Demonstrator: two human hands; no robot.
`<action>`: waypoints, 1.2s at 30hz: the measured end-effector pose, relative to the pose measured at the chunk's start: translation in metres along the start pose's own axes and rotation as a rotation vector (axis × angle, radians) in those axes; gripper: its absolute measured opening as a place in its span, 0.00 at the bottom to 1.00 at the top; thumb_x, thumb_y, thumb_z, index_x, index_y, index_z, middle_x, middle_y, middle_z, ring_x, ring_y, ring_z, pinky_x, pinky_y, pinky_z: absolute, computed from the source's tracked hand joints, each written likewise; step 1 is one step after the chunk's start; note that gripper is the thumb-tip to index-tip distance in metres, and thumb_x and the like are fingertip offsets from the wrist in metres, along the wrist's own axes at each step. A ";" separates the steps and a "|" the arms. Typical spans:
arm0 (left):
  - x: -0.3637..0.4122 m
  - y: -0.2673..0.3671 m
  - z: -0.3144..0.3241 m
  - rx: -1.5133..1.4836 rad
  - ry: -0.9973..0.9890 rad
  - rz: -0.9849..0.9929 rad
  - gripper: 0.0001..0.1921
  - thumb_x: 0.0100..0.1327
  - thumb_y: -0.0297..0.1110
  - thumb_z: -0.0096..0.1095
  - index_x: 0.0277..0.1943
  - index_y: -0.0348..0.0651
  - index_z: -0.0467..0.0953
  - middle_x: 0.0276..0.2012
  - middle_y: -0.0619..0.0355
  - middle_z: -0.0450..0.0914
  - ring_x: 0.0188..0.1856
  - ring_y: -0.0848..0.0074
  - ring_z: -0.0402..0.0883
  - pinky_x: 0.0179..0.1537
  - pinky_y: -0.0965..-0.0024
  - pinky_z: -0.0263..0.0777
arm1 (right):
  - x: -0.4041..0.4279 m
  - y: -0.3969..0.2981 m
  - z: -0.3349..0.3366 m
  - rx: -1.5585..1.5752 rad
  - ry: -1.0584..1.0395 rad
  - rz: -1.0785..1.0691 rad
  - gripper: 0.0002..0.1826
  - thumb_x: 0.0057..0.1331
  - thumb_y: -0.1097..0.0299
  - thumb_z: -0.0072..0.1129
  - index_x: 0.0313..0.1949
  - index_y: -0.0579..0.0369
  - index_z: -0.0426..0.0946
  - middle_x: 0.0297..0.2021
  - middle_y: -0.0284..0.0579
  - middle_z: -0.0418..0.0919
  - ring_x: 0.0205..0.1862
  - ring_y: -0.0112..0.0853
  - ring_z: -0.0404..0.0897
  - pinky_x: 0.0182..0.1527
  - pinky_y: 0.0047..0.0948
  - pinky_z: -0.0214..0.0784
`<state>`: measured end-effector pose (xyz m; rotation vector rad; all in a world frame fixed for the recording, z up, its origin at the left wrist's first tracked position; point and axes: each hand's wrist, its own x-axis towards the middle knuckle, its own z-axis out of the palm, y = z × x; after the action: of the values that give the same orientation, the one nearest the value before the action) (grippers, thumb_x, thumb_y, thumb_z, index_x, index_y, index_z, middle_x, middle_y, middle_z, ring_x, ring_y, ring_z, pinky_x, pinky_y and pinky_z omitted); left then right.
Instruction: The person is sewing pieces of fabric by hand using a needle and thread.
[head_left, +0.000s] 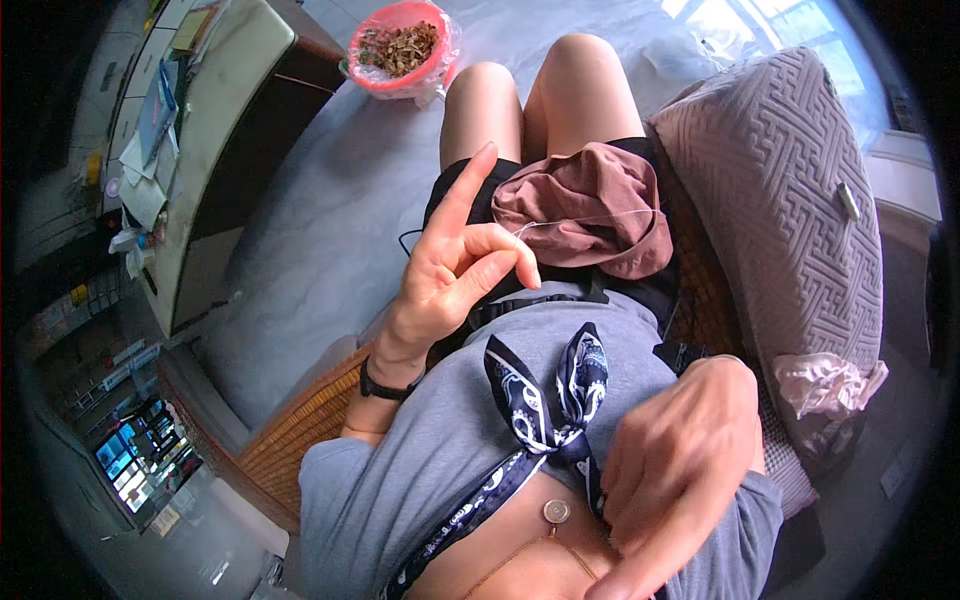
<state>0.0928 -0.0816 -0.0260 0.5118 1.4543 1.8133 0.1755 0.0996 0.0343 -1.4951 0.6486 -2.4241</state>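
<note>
A dusty-pink cloth (589, 210) lies bunched on the person's lap. Beside it is my left hand (461, 255), its index finger stretched out and its thumb and middle finger close together on a thin white thread. This thread (592, 220) runs across the cloth to its far right side. My right hand (675, 457) is raised close to the camera, in front of the chest, back of the hand up. Its fingers are bent and partly hidden, and whether they hold anything cannot be seen.
A padded grey-pink cushion (787, 202) stands at the right, with a small pale object (849, 201) and a light pink ruffled fabric piece (825, 386) on it. A red plastic-lined basin (405, 52) holding dry brown pieces is on the floor. A desk with papers (232, 127) stands at the left.
</note>
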 end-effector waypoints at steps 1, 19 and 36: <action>0.000 0.000 0.000 -0.014 -0.008 0.004 0.37 0.65 0.22 0.49 0.69 0.41 0.35 0.29 0.54 0.77 0.34 0.79 0.77 0.45 0.76 0.68 | -0.007 -0.006 0.002 -0.079 0.074 0.085 0.22 0.69 0.67 0.44 0.50 0.81 0.64 0.26 0.59 0.73 0.19 0.41 0.73 0.19 0.33 0.64; 0.004 0.000 0.001 -0.042 -0.162 -0.028 0.38 0.63 0.18 0.48 0.69 0.39 0.34 0.28 0.57 0.76 0.33 0.80 0.75 0.44 0.78 0.66 | -0.062 0.027 -0.056 -0.982 0.744 0.652 0.09 0.57 0.69 0.61 0.36 0.61 0.78 0.26 0.44 0.77 0.30 0.30 0.76 0.32 0.27 0.66; 0.012 -0.035 0.012 0.756 -0.011 0.067 0.05 0.57 0.21 0.59 0.37 0.31 0.77 0.27 0.51 0.81 0.29 0.74 0.81 0.32 0.75 0.71 | -0.084 0.046 -0.053 -1.625 0.745 0.458 0.12 0.45 0.76 0.64 0.33 0.56 0.79 0.26 0.37 0.78 0.26 0.28 0.78 0.27 0.22 0.69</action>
<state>0.1040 -0.0620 -0.0578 0.9385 2.1203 1.2483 0.1650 0.1068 -0.0749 -0.2719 3.0651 -1.7520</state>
